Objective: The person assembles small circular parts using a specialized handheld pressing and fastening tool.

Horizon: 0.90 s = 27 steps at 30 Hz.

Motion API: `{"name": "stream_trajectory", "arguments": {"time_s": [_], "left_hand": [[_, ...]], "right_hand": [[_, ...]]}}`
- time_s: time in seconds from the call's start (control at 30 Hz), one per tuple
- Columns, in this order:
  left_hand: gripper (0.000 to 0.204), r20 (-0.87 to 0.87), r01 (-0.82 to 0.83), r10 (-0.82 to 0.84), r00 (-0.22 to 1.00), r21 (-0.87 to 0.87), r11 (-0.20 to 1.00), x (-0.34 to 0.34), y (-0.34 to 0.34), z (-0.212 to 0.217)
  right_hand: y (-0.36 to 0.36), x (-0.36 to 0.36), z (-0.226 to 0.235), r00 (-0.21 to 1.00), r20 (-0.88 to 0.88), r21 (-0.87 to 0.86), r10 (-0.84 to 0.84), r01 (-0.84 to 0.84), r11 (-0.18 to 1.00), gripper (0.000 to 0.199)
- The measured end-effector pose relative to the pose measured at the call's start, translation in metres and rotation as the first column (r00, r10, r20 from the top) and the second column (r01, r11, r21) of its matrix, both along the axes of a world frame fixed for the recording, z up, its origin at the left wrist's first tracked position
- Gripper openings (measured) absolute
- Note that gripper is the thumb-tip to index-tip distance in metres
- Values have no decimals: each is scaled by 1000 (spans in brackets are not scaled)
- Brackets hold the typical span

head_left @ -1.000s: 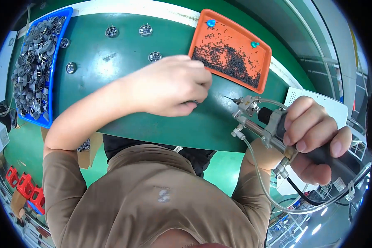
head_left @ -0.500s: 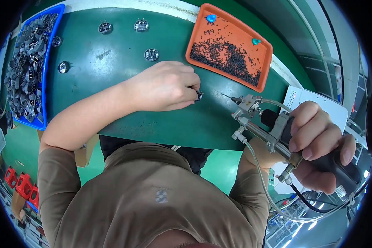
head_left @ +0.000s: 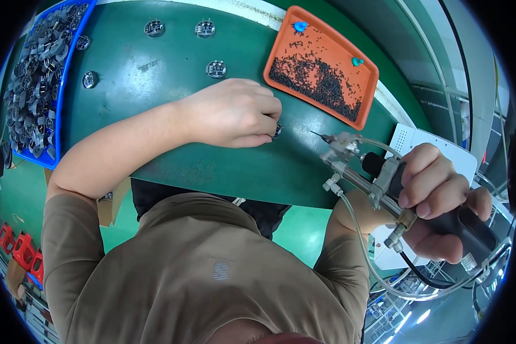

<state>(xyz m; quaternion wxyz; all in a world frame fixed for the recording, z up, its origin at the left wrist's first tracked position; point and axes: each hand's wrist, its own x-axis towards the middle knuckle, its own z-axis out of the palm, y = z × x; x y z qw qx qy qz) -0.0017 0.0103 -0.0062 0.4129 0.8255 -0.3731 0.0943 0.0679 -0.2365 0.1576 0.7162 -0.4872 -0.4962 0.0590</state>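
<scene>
My left hand [head_left: 241, 112] rests low over the green table, its fingers closed on a small round electronic part [head_left: 278, 131]; most of that part is hidden by the fingertips. In my right hand [head_left: 436, 198] is a dispensing gun [head_left: 355, 179] with a black grip, a metal barrel and clear hoses. Its thin needle tip points left toward the held part, apart from it by a short gap. The gun's front block looks blurred. More round electronic parts, among them one part [head_left: 216, 69] just beyond my left hand, lie on the table.
An orange tray [head_left: 275, 46] of tiny black pieces and two blue-green knobs stands at the far right. At the left, a blue bin [head_left: 69, 63] is heaped with grey and black parts. A white box [head_left: 404, 135] sits behind the gun. Red stools [head_left: 24, 250] stand on the floor.
The whole view has shifted a little, so the table parts sit slightly higher and farther right. Both hands keep their holds; the gun's front end is now blurred.
</scene>
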Motion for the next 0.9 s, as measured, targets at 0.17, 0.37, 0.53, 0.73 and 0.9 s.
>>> {"name": "stream_trajectory", "arguments": {"time_s": [0.17,0.37,0.53,0.73,0.9], "left_hand": [[12,4,-1,1,1000,-4,1000,0,0,-1],[15,35,7,-7,999,-7,1000,1,0,-3],[17,59,5,-3,998,-26,1000,0,-3,-2],[18,18,-99,108,994,-265,959,4,-27,3],[16,-205,-64,-18,979,-383,922,5,-41,14]], "right_hand": [[-7,2,0,999,21,0,36,-36,999,56],[-6,0,-3,999,-27,31,26,-25,999,54],[-5,-4,-4,998,-61,76,-2,7,997,51],[1,-6,-9,998,-59,95,12,-6,995,51],[4,-7,-8,998,-48,168,31,-22,986,52]]}}
